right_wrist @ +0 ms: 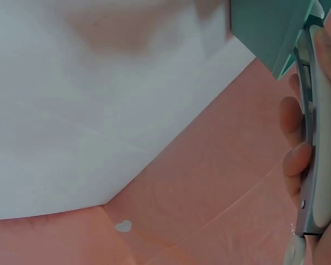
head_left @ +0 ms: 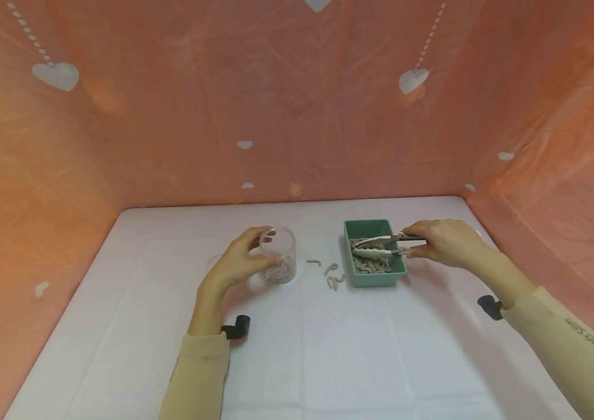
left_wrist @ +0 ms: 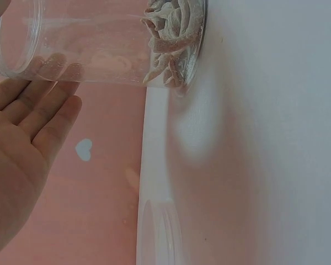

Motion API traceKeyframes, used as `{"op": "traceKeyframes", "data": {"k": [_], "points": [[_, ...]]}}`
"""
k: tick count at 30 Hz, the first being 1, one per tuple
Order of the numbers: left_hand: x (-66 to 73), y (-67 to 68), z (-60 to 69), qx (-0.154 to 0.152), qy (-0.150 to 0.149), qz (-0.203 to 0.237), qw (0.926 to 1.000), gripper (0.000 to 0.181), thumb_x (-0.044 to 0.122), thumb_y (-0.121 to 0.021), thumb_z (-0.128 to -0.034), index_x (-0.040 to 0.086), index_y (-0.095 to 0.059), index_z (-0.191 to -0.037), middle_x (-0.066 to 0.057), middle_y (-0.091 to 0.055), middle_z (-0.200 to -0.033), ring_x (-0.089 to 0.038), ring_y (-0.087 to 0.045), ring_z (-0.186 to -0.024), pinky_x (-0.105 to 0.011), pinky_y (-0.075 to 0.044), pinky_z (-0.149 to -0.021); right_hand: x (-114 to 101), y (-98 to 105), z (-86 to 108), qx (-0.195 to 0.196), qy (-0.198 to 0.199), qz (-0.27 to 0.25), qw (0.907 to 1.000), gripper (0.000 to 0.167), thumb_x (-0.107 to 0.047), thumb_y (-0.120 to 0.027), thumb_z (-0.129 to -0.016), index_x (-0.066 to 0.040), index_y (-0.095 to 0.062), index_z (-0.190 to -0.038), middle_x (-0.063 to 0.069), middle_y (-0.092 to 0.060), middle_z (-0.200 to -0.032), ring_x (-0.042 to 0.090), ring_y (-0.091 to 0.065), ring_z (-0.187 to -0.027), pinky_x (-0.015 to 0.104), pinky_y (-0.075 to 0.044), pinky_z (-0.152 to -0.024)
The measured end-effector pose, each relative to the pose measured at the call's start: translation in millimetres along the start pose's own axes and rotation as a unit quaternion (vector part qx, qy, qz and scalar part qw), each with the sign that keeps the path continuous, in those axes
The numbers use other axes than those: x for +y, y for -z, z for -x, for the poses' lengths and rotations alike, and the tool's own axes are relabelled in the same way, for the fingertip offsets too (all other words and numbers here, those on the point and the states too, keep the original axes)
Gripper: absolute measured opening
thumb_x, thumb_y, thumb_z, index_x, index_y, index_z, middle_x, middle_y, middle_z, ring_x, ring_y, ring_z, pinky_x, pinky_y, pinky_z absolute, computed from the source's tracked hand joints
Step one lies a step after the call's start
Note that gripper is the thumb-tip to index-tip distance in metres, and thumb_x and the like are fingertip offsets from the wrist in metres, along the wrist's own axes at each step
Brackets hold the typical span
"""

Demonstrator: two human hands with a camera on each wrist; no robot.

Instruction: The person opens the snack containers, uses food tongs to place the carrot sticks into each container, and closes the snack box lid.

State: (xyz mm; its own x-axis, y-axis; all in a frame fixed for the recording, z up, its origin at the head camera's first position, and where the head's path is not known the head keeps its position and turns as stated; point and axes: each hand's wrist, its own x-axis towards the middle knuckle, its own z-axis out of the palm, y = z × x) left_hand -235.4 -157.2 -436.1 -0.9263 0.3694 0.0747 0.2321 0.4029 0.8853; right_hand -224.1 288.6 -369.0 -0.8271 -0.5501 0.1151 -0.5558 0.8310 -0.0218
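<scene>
My left hand [head_left: 239,261] holds a clear jar [head_left: 287,256] around its side, thumb in front and fingers behind. In the left wrist view, greyish-brown twisted pieces [left_wrist: 176,41] lie in the bottom of the jar [left_wrist: 99,49], and the fingers [left_wrist: 49,105] rest along its wall near the rim. My right hand [head_left: 446,242] grips tongs [head_left: 407,238], whose tips are inside a green tray [head_left: 375,280] among more such pieces [head_left: 372,266]. The right wrist view shows the fingers round the tong handles [right_wrist: 324,138], beside the green tray [right_wrist: 270,33].
Several loose pieces [head_left: 333,282] lie on the white table [head_left: 349,350] between jar and tray. A clear round lid-like item [head_left: 213,262] sits left of the jar, partly behind my left hand. Orange sheeting with hearts [head_left: 297,116] surrounds the table's back and sides.
</scene>
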Motion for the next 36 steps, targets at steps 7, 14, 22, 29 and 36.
{"op": "traceKeyframes", "data": {"k": [7, 14, 22, 29, 36], "points": [[-1.2, -0.5, -0.2, -0.001, 0.001, -0.002, 1.0, 0.077, 0.029, -0.088, -0.0865, 0.008, -0.05, -0.15, -0.014, -0.054, -0.149, -0.04, -0.048, -0.142, -0.059, -0.038, -0.117, 0, 0, 5.4, 0.016, 0.001, 0.001, 0.9999, 0.041, -0.027, -0.089, -0.083, -0.009, -0.077, -0.118, 0.008, -0.077, -0.111, 0.032, -0.075, -0.091, 0.053, -0.059, -0.072], [0.4, 0.2, 0.6, 0.001, 0.005, -0.006, 1.0, 0.077, 0.03, -0.087, -0.0867, 0.009, -0.05, -0.15, -0.014, -0.054, -0.15, -0.041, -0.047, -0.142, -0.058, -0.038, -0.117, 2, 5, 10.8, 0.05, 0.008, -0.003, 0.9987, 0.04, -0.029, -0.09, -0.082, -0.011, -0.078, -0.115, 0.005, -0.078, -0.105, 0.03, -0.075, -0.087, 0.052, -0.058, -0.068], [-1.1, -0.5, -0.2, 0.003, 0.0, -0.005, 1.0, 0.075, 0.027, -0.087, -0.0868, 0.008, -0.05, -0.149, -0.016, -0.054, -0.149, -0.04, -0.049, -0.141, -0.057, -0.039, -0.117, 4, 16, 15.2, 0.053, -0.014, -0.011, 0.9984, 0.045, -0.029, -0.09, -0.082, -0.009, -0.077, -0.12, 0.01, -0.078, -0.107, 0.032, -0.074, -0.088, 0.054, -0.058, -0.068], [-0.2, -0.7, -0.1, 0.001, 0.004, -0.005, 1.0, 0.076, 0.027, -0.088, -0.0866, 0.008, -0.05, -0.15, -0.013, -0.055, -0.149, -0.04, -0.049, -0.141, -0.057, -0.038, -0.117, 5, 25, 16.1, 0.106, 0.004, -0.002, 0.9943, 0.047, -0.027, -0.093, -0.076, -0.01, -0.077, -0.116, 0.006, -0.078, -0.102, 0.023, -0.07, -0.076, 0.047, -0.053, -0.059], [-2.1, -1.1, -1.0, 0.001, 0.002, -0.001, 1.0, 0.076, 0.026, -0.087, -0.0871, 0.007, -0.05, -0.15, -0.016, -0.054, -0.149, -0.041, -0.049, -0.141, -0.056, -0.039, -0.117, -8, 43, 1.6, 0.147, 0.051, -0.003, 0.9878, 0.049, -0.023, -0.096, -0.07, -0.008, -0.077, -0.113, 0.004, -0.077, -0.097, 0.016, -0.062, -0.068, 0.037, -0.048, -0.056]]}}
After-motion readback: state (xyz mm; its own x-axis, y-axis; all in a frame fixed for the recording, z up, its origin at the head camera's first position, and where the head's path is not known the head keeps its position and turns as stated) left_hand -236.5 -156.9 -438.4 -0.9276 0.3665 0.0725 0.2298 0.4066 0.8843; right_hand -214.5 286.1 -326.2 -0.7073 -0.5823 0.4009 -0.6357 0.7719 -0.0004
